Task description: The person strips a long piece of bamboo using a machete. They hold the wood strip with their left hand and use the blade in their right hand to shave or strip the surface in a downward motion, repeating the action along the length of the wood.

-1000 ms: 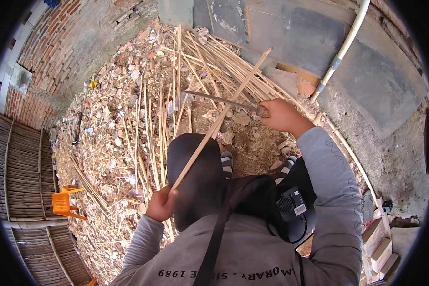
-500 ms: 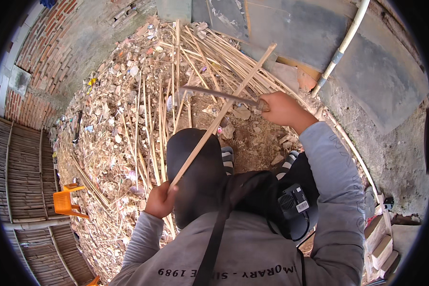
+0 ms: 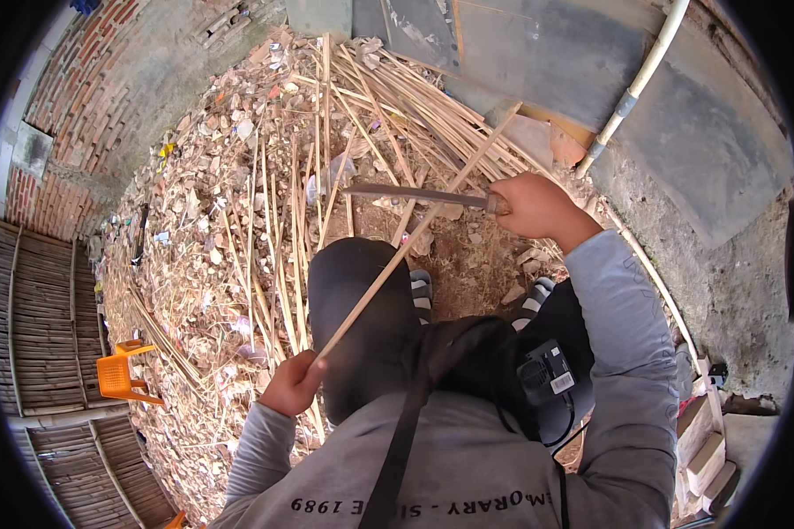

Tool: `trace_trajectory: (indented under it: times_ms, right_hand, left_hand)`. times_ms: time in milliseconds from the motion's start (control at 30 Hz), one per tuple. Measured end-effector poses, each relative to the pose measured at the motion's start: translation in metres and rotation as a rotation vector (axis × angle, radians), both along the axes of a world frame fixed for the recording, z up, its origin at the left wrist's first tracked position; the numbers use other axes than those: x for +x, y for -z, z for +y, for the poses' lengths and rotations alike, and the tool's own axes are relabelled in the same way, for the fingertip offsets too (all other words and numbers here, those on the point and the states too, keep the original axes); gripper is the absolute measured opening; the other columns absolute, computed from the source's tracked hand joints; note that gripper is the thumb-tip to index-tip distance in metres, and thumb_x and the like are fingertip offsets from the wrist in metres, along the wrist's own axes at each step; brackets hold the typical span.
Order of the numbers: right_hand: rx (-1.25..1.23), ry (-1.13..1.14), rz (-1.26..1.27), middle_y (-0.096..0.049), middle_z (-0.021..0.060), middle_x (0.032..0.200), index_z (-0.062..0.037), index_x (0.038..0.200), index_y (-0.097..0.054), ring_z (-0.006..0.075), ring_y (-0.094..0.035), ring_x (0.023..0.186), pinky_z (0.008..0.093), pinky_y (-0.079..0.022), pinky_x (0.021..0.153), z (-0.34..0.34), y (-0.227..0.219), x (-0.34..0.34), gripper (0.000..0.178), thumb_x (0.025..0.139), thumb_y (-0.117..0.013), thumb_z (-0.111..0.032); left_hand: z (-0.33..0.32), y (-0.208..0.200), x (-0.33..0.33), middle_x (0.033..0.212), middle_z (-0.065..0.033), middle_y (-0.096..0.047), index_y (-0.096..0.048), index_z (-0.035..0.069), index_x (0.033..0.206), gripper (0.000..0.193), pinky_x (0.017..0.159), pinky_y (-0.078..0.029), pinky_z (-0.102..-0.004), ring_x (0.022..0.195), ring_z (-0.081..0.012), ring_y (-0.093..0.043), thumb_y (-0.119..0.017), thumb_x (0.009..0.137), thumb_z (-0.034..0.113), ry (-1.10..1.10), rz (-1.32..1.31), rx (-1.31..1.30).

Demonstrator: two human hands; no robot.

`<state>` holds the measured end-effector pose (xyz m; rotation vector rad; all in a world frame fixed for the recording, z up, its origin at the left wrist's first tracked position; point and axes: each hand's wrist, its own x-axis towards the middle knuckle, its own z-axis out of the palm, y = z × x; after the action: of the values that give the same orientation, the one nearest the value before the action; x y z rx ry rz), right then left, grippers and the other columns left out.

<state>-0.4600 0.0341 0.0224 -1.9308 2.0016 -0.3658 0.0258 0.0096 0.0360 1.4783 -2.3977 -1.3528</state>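
A long, pale bamboo strip point(image 3: 369, 295) slants up and to the right across my left knee. My left hand point(image 3: 295, 383) is closed round its near end, thumb on top. My right hand point(image 3: 531, 209) grips the wooden handle of a long-bladed machete point(image 3: 415, 193). The blade points left and crosses the strip toward its far part, seeming to touch it; the exact contact cannot be made out. My fist hides most of the handle.
A pile of bamboo strips point(image 3: 423, 101) lies ahead, with more scattered left over dry shavings and rubble. An orange plastic chair point(image 3: 119, 376) stands far left by a bamboo-slat wall point(image 3: 40, 326). A pale pipe point(image 3: 631, 93) leans against the grey wall at right.
The machete and my right hand have shifted slightly nearer and to the right. The strip's far end has dropped a little, and my left hand has moved slightly down.
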Motion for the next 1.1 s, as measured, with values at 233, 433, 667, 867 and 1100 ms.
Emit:
trace_trajectory:
  times_ms: [233,433,667,867,1100]
  right_hand:
    - [-0.029,0.079,-0.056,-0.068,0.0222,0.086,-0.0016,0.095,-0.066,0.042,-0.065,0.086,0.0491,-0.052,0.077,-0.005,0.017,-0.019,0.033,0.076,-0.075,-0.027]
    - [-0.002,0.047,-0.009,-0.069,0.0212,0.091,-0.0048,0.1,-0.069,0.0407,-0.066,0.09,0.049,-0.052,0.079,0.001,-0.007,-0.007,0.033,0.076,-0.074,-0.026]
    - [-0.017,0.058,-0.011,-0.068,0.0194,0.087,-0.0079,0.098,-0.07,0.04,-0.066,0.087,0.0497,-0.052,0.077,0.004,-0.008,-0.004,0.029,0.074,-0.072,-0.024]
    - [0.019,0.066,0.026,-0.068,0.0186,0.085,-0.0101,0.099,-0.071,0.0403,-0.066,0.087,0.0503,-0.053,0.076,0.009,-0.018,0.01,0.03,0.073,-0.074,-0.025]
    - [0.015,-0.038,-0.105,-0.068,0.0211,0.087,-0.0038,0.101,-0.07,0.0404,-0.067,0.088,0.0478,-0.052,0.077,-0.005,0.005,-0.005,0.034,0.076,-0.076,-0.027]
  left_hand:
    - [0.005,0.007,0.0,0.068,-0.0101,-0.054,-0.055,0.0,0.092,0.037,0.059,-0.043,-0.0366,0.063,-0.0185,-0.051,-0.055,0.103,0.036,-0.038,0.075,-0.015]
    - [0.001,0.006,0.007,0.071,-0.009,-0.054,-0.053,0.0,0.093,0.024,0.062,-0.044,-0.0358,0.065,-0.0201,-0.052,-0.055,0.1,0.023,0.006,0.09,0.09]
    - [0.005,-0.004,0.005,0.074,-0.0132,-0.058,-0.054,0.0,0.096,0.018,0.064,-0.046,-0.0363,0.067,-0.0232,-0.058,-0.053,0.099,0.018,0.016,0.093,-0.006]
    - [0.009,-0.006,0.005,0.062,-0.0199,-0.053,-0.055,-0.001,0.086,0.037,0.055,-0.043,-0.0424,0.055,-0.0336,-0.054,-0.05,0.105,0.03,0.023,-0.005,-0.142]
    - [0.019,0.016,0.0,0.066,-0.0243,-0.054,-0.055,-0.001,0.085,0.04,0.056,-0.042,-0.0481,0.061,-0.0437,-0.057,-0.046,0.105,0.032,0.022,-0.027,-0.212]
